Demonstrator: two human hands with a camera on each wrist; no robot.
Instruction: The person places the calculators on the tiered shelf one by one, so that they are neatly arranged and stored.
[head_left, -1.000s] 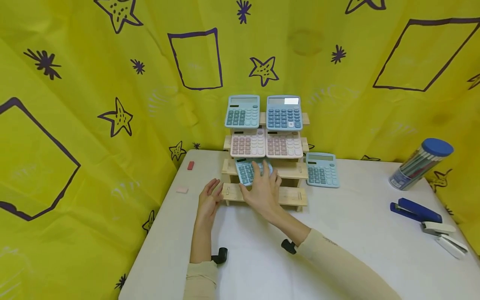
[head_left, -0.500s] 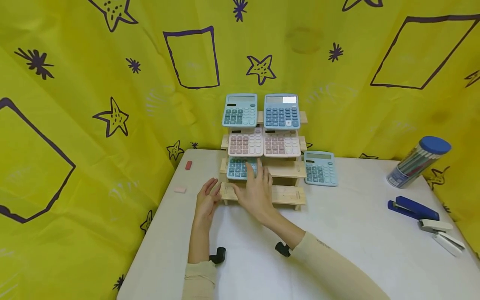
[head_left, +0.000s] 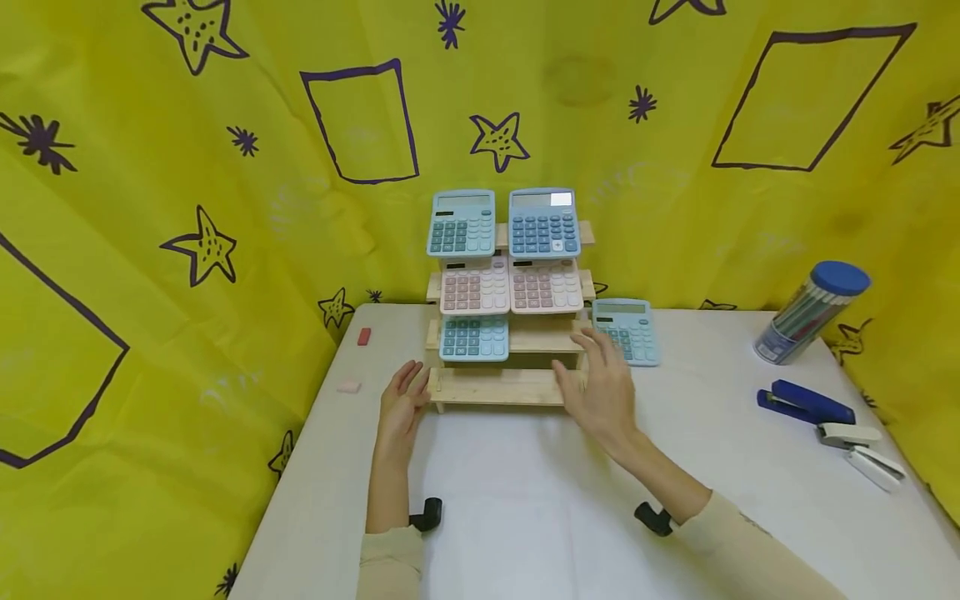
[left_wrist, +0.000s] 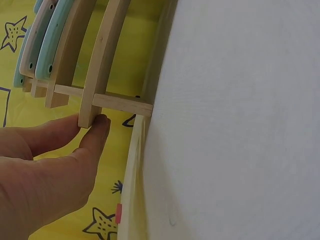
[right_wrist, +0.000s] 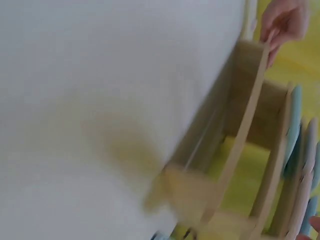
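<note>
A stepped wooden display stand (head_left: 504,388) holds calculators on its upper tiers. My left hand (head_left: 401,408) pinches the left end of its lowest tier; in the left wrist view the thumb and a finger of that hand (left_wrist: 55,165) meet the board's end from both sides. My right hand (head_left: 606,396), fingers spread and holding nothing, is by the stand's right end and partly covers a light blue calculator (head_left: 639,333) on the table. A teal-keyed calculator (head_left: 474,338) lies on the second tier from the bottom, at the left. Only fingertips of the right hand show in the right wrist view.
Two pink calculators (head_left: 546,286) fill the tier above; a mint one (head_left: 461,223) and a blue one (head_left: 543,223) are on top. Right on the table (head_left: 510,517): a pencil tub (head_left: 810,312), blue stapler (head_left: 806,403) and white staplers (head_left: 873,468). Left: erasers (head_left: 363,337). A yellow curtain (head_left: 300,208) hangs behind.
My right hand straightened the tilted calculator at the left of its tier, let it go and moved right. The left hand has stayed at the stand's left end. The head view shifted slightly.
</note>
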